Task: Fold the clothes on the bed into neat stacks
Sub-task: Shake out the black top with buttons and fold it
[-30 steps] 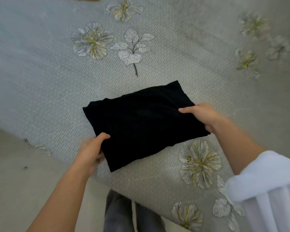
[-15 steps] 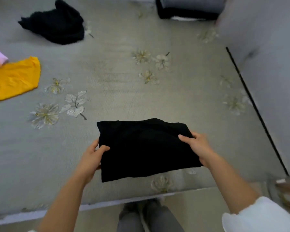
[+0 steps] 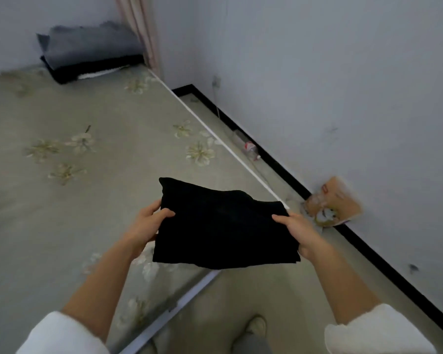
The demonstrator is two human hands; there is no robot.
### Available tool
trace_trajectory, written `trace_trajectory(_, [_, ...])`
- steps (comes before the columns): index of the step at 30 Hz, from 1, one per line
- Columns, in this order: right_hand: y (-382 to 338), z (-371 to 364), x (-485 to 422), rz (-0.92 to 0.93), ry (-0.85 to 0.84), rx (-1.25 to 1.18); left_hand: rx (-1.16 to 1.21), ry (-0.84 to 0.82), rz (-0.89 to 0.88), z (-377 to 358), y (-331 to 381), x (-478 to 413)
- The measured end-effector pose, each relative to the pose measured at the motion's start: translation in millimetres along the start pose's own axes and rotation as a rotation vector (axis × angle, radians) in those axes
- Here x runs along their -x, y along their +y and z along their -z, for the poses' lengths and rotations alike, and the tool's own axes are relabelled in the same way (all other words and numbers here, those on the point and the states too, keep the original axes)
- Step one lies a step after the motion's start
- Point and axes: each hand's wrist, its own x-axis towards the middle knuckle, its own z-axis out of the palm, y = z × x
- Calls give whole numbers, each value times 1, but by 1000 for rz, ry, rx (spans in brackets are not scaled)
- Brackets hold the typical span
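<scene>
Both hands grasp a folded black fabric garment, one at each short side. The left hand has its thumb on top and its fingers curled beneath, and the right hand pinches the opposite edge the same way. The garment is held flat in the air over the near corner of the grey-green bed with its flower-printed cover. At the bed's far corner sits a stack of folded grey and black clothes. A brown paper bag leans against the wall on the floor.
</scene>
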Motion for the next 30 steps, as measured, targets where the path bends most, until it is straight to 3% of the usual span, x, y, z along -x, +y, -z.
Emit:
trace_trajectory(7, [-24, 173, -35, 32, 2, -50, -76, -106, -42, -175, 69, -50])
trace_trajectory(13, [-77, 270, -82, 83, -44, -76, -109, -149, -51, -273, 131, -95])
trace_trajectory(21, [-167, 326, -225, 57, -131, -21, -63, -100, -84, -350, 216, -218])
trace_trajectory(30, [-316, 350, -385, 89, -245, 63, -11, 32, -67, -385, 315, -362])
